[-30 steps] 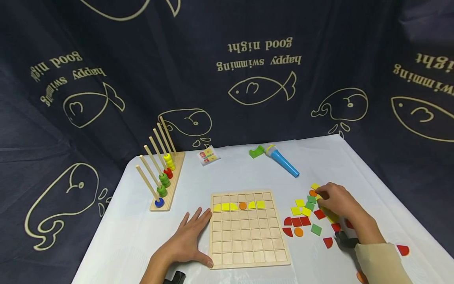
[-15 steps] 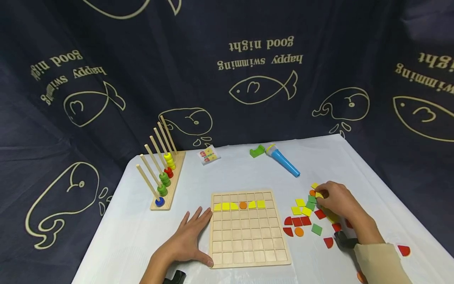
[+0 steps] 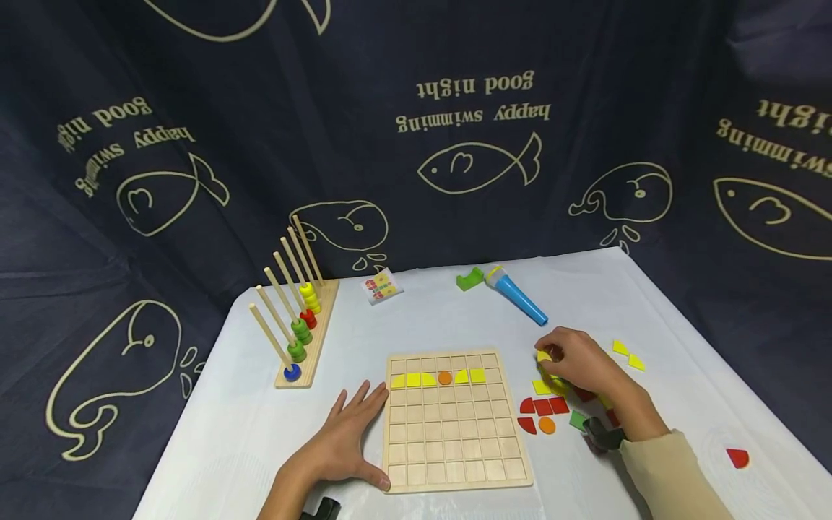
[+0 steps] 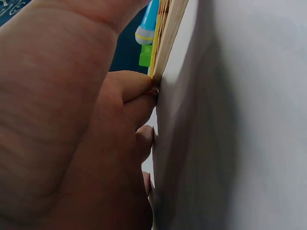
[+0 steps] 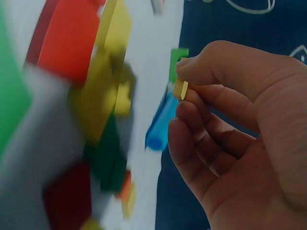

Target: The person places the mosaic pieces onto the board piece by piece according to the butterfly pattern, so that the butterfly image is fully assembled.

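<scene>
My left hand (image 3: 347, 440) lies with spread fingers along the left side of a wooden grid board (image 3: 445, 433), thumb at its lower corner. In the left wrist view its fingers meet the board's edge. The second row of the board bears several yellow tiles (image 3: 413, 379) and an orange disc (image 3: 445, 377). Between thumb and fingertips, my right hand (image 3: 581, 365) pinches a small yellow tile (image 5: 181, 89), over the loose tiles right of the board. The tile's full outline is hidden by the fingers.
Red tiles (image 3: 543, 406), an orange disc (image 3: 547, 425) and a green tile (image 3: 578, 420) lie beside the board. Two yellow quarter tiles (image 3: 627, 354) lie farther right. Behind are a blue toy microphone (image 3: 520, 296), green block (image 3: 470, 279), pattern card (image 3: 382, 285) and peg stand (image 3: 318, 339) with rings.
My right hand has moved left toward the board with the yellow tile pinched. Two yellow quarter tiles now show to its right. My left hand has stayed in place.
</scene>
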The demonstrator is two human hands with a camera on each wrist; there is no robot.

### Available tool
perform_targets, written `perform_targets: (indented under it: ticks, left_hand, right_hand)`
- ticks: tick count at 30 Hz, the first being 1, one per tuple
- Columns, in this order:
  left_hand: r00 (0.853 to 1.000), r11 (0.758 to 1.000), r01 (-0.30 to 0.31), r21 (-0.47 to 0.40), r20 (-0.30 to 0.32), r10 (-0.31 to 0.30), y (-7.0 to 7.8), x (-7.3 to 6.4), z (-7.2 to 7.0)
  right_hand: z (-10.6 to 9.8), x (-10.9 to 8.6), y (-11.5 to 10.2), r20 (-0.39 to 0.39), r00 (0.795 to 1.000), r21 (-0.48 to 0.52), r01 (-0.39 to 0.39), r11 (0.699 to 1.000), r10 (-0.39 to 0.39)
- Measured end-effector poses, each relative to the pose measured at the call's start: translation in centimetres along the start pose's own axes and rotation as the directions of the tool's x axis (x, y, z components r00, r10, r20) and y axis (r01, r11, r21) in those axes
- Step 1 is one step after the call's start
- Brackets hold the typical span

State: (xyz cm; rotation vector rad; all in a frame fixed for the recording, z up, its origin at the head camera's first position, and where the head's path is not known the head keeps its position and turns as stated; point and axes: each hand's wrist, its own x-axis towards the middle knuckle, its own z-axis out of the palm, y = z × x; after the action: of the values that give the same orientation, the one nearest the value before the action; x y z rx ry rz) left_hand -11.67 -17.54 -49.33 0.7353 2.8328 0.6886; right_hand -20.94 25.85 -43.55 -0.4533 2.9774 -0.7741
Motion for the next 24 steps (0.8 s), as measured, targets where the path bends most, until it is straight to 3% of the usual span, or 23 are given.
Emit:
perform_targets:
  ticks: [14,24]
  left_hand:
    - [1.0,1.0,0.002,-0.001,-0.005,-0.002,0.0,0.0,0.0]
    - [1.0,1.0,0.005,0.008,0.0,-0.005,-0.1,0.0,0.1]
  right_hand:
    - [3.7,1.5,-5.0,0.072,0.984,-0.014,0.163,0.986,-0.162]
    - [4.9,1.9,-5.6,0.147,0.959,0.004,0.245,0.969,-0.243]
